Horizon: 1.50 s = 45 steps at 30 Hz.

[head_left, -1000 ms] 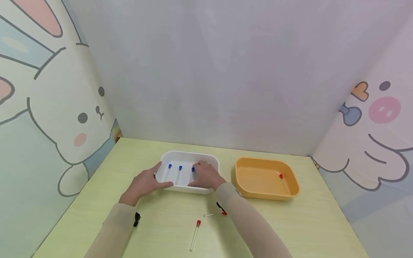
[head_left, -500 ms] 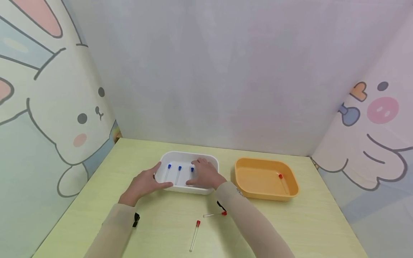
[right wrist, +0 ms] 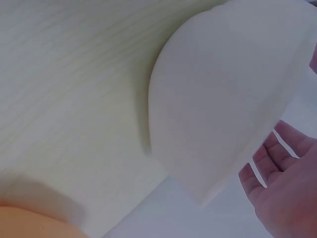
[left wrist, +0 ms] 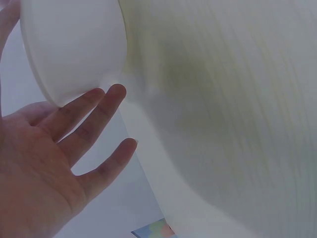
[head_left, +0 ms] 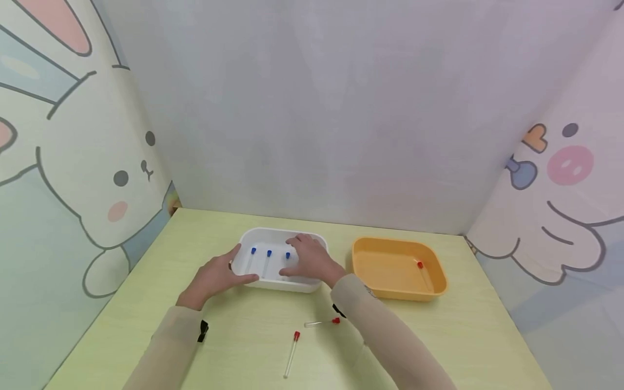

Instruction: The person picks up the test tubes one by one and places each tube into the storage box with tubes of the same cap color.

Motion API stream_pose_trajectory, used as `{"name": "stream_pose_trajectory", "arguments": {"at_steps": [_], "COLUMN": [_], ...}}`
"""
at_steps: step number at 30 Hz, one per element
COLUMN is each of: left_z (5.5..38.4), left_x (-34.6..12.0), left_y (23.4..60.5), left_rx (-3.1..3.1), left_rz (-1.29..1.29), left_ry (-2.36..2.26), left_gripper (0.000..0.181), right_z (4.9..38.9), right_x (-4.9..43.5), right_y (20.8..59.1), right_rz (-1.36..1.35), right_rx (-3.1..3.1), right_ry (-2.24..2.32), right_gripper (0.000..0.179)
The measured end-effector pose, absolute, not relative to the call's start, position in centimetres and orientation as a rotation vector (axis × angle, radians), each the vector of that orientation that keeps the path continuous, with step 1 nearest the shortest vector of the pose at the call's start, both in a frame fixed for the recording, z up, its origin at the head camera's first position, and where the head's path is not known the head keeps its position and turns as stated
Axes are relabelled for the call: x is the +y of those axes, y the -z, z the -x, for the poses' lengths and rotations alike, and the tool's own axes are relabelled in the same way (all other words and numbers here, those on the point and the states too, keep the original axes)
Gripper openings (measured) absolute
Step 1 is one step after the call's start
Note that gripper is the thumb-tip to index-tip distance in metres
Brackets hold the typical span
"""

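In the head view a white plastic tray [head_left: 287,287] holds three thin clear tubes with blue caps [head_left: 269,253], lying side by side. My left hand [head_left: 214,276] spans the tray's left end, thumb at the front rim. Seen from the left wrist, straight, spread fingers [left wrist: 81,131] lie against the tray's outer end. Over the right part of the tray is my right hand [head_left: 312,262], thumb and fingers apart, holding nothing. The rightmost tube's blue cap [head_left: 287,255] shows beside it; its lower body is partly hidden by the thumb.
An orange tray [head_left: 390,295] stands to the right with one red-capped tube [head_left: 421,266] inside. Nearer me on the table lie two more red-capped tubes, one lengthwise [head_left: 291,355] and one crosswise [head_left: 319,324]. A faint clear streak [head_left: 359,355] shows beside the right sleeve.
My right hand has drawn away from the rightmost blue-capped tube, its thumb and fingers now farther apart. The left hand stays at the tray's end. The head view has shifted slightly.
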<state>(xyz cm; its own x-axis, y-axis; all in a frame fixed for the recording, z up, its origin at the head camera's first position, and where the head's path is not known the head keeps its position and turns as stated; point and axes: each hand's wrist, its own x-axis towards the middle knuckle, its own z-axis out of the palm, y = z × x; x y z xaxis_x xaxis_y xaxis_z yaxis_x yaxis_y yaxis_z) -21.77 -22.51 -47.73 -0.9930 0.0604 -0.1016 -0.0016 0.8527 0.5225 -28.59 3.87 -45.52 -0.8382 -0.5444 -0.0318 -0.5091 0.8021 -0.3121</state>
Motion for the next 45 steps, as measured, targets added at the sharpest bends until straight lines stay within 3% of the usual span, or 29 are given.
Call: {"name": "stream_pose_trajectory", "arguments": {"at_steps": [17, 45], "left_z": [21.8, 21.7], "left_x": [-22.7, -22.5], "left_y": [47.6, 47.7], "left_rx": [2.924, 2.907], "left_rz": [-0.058, -0.075], "left_ry": [-0.794, -0.812], "left_gripper": [0.122, 0.125], "right_z": [27.2, 21.6], "right_x": [9.2, 17.8], "right_y": [42.6, 43.4], "right_rz": [0.897, 0.944], "right_rx": [2.916, 3.006], "right_ry": [0.497, 0.535], "right_gripper": [0.078, 0.059]}}
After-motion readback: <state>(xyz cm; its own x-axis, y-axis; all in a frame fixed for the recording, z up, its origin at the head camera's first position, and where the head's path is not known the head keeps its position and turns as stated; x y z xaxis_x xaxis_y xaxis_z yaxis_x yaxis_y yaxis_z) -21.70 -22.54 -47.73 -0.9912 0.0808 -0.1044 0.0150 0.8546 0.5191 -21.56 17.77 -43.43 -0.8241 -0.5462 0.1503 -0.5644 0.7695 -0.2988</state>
